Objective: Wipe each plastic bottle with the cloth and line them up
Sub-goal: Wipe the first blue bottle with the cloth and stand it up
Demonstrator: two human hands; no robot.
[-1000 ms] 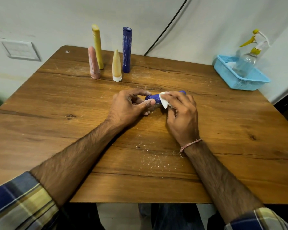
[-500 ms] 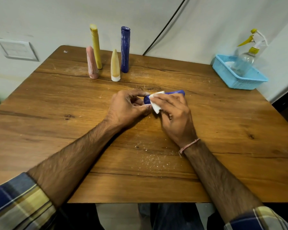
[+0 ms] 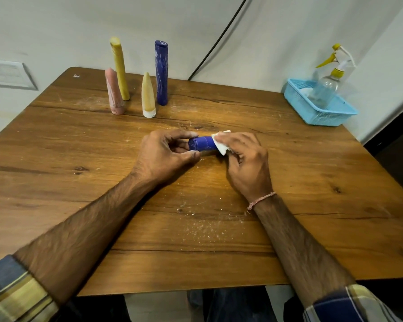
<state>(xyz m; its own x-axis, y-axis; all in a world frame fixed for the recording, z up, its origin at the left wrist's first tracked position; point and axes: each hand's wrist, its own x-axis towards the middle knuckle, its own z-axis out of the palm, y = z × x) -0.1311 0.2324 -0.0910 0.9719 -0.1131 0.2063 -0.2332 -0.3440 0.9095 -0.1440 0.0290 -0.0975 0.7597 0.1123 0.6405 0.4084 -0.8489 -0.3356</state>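
Note:
A short blue bottle (image 3: pixel 201 143) lies on its side at the middle of the wooden table (image 3: pixel 312 182). My left hand (image 3: pixel 165 155) pinches its left end between thumb and fingers. My right hand (image 3: pixel 247 161) presses a small white cloth (image 3: pixel 220 145) around the bottle's right part, which is hidden under the cloth and fingers. At the back left stand a pink bottle (image 3: pixel 113 91), a tall yellow bottle (image 3: pixel 120 68), a cream cone-shaped bottle (image 3: pixel 148 95) and a tall blue bottle (image 3: pixel 161 72).
A light blue basket (image 3: pixel 312 108) at the back right corner holds a clear spray bottle (image 3: pixel 328 82) with a yellow trigger. A black cable (image 3: pixel 219 38) runs down the wall behind the table. White crumbs are scattered on the wood in front of my hands.
My right hand with the cloth slid left along the blue bottle, then back to the right, leaving the bottle's left part uncovered. My left hand kept its hold.

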